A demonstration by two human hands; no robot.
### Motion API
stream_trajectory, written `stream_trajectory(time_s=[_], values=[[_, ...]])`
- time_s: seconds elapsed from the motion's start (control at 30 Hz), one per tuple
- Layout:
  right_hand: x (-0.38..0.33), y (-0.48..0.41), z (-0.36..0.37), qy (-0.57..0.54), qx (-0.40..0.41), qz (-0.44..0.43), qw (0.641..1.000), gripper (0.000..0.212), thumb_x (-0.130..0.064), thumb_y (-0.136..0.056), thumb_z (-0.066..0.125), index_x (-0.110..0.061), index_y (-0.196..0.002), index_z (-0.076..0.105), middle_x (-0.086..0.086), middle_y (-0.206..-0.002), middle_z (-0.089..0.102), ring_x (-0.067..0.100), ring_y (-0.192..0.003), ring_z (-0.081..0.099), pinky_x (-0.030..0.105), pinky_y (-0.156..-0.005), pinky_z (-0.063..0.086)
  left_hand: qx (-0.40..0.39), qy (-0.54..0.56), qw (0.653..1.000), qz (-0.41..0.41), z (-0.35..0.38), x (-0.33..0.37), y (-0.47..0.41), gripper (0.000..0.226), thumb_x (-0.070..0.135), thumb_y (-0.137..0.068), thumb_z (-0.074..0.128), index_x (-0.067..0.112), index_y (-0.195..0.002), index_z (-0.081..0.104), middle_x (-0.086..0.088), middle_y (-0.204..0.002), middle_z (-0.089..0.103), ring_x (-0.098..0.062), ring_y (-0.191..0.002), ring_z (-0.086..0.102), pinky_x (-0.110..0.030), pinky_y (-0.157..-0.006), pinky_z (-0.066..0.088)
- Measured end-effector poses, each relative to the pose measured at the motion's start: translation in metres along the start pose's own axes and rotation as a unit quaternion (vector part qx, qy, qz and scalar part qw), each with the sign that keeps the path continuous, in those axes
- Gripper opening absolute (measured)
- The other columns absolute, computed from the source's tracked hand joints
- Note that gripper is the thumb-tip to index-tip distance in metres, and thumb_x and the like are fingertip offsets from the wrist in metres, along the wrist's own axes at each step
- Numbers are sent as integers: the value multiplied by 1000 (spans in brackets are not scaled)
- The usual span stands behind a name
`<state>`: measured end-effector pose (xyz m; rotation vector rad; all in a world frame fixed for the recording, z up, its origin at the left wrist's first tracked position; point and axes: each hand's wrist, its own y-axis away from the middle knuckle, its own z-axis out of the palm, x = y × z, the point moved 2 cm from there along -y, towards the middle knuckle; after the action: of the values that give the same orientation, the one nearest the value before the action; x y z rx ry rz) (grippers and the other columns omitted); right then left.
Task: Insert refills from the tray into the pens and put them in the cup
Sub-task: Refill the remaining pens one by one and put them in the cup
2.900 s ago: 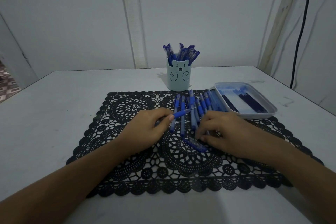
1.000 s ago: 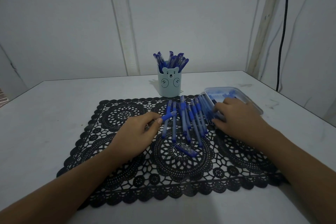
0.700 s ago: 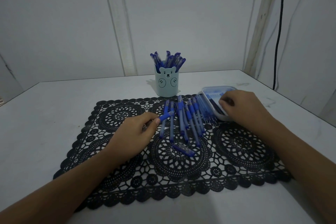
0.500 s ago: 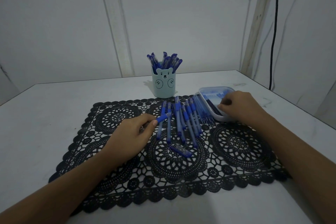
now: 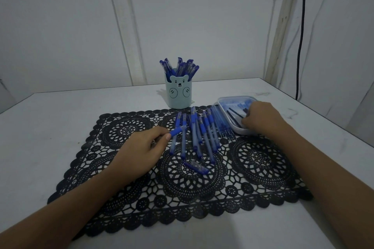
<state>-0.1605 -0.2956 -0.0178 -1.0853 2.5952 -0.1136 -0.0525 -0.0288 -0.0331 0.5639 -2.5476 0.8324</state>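
Item: refills [image 5: 234, 116], dark sticks in the white tray [image 5: 228, 99], right of centre. I see the right hand [image 5: 261, 119] over the tray's near end, fingers curled down among them; I cannot tell whether it grips one. Left hand [image 5: 141, 151], centre-left: pinches a blue pen [image 5: 176, 132] between thumb and fingers. Loose pens [image 5: 198, 131]: row on the black lace mat [image 5: 259, 163]. Bear cup [image 5: 179, 95]: upper centre, pens inside.

The scene is dim, with a cold blue-grey cast and weak contrast. Soft light comes from the right side: the pale blue plastic cup with a bear face [image 5: 179, 95] throws a faint shadow to its left on the white flat table [image 5: 60, 123]. Fine detail is soft. The wide lens makes the white vertical wall batten [image 5: 125, 26] lean.
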Motion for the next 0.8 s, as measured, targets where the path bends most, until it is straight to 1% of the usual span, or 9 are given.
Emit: stream_trajectory(time_s=[0.1, 0.2, 0.27, 0.33, 0.43, 0.5, 0.57, 0.67, 0.8], values=[[3, 2, -9, -70, 61, -5, 996, 27, -16, -81, 56, -9, -57, 47, 4, -54, 42, 23, -61, 45, 28, -56, 32, -2, -3, 1000, -3, 0, 0, 0, 12, 24, -93, 47, 30, -92, 57, 9, -63, 57, -11, -60, 53, -21, -50, 39], [-1, 9, -23, -217, 87, -18, 972, 13, -14, -83, 55, -8, -72, 59, 1, -64, 55, 15, -63, 50, 25, -57, 34, -1, 1, 1000, -7, -1, 1, 1, 12, 24, -93, 47, 31, -92, 56, 10, -64, 58, -10, -62, 54, -20, -53, 40], [-6, 17, -32, -360, 48, -43, 931, 9, -11, -82, 59, -9, -75, 64, -2, -62, 60, 5, -53, 52, 20, -52, 38, -2, 7, 1000, -11, -1, 1, 1, 12, 24, -93, 47, 32, -92, 56, 8, -64, 58, -11, -63, 54, -22, -54, 41], [-11, 25, -36, -481, -26, -67, 874, 7, -9, -83, 62, -10, -76, 66, -5, -59, 61, 0, -51, 53, 17, -54, 40, 3, 16, 1000, -11, -2, 1, 1, 12, 23, -93, 47, 31, -91, 56, 8, -64, 58, -14, -63, 54, -24, -54, 41], [-17, 34, -35, -579, -103, -84, 804, 2, -11, -77, 65, -9, -76, 65, -5, -56, 60, 5, -55, 53, 17, -53, 42, 6, 24, 1000, -13, -2, 1, 0, 13, 22, -93, 47, 30, -90, 57, 7, -63, 59, -15, -61, 54, -24, -54, 41], [-21, 39, -35, -608, -117, -96, 779, 5, -13, -74, 64, -8, -74, 64, -4, -55, 58, 7, -53, 51, 15, -50, 42, 6, 27, 1000, -14, -2, 0, 0, 13, 22, -93, 47, 30, -89, 57, 6, -63, 59, -14, -59, 54, -24, -53, 41], [-23, 41, -36, -616, -114, -98, 773, 8, -14, -70, 65, -7, -73, 63, -4, -53, 57, 7, -51, 50, 15, -49, 43, 6, 27, 1000, -13, -2, 0, 0, 13, 22, -93, 47, 30, -90, 57, 6, -63, 59, -14, -59, 54, -23, -53, 41], [-23, 40, -35, -611, -102, -96, 779, 13, -17, -65, 66, -7, -73, 64, -3, -52, 58, 8, -50, 51, 15, -50, 45, 5, 29, 1000, -11, -2, 0, 1, 13, 21, -93, 48, 30, -90, 57, 6, -62, 59, -15, -60, 54, -21, -51, 40], [-23, 38, -29, -614, -93, -93, 778, 6, -12, -69, 65, -7, -73, 65, -2, -52, 60, 8, -50, 53, 15, -51, 47, 2, 30, 999, -9, -2, 1, 0, 13, 21, -93, 47, 29, -90, 57, 6, -62, 59, -16, -59, 54, -21, -51, 40]])
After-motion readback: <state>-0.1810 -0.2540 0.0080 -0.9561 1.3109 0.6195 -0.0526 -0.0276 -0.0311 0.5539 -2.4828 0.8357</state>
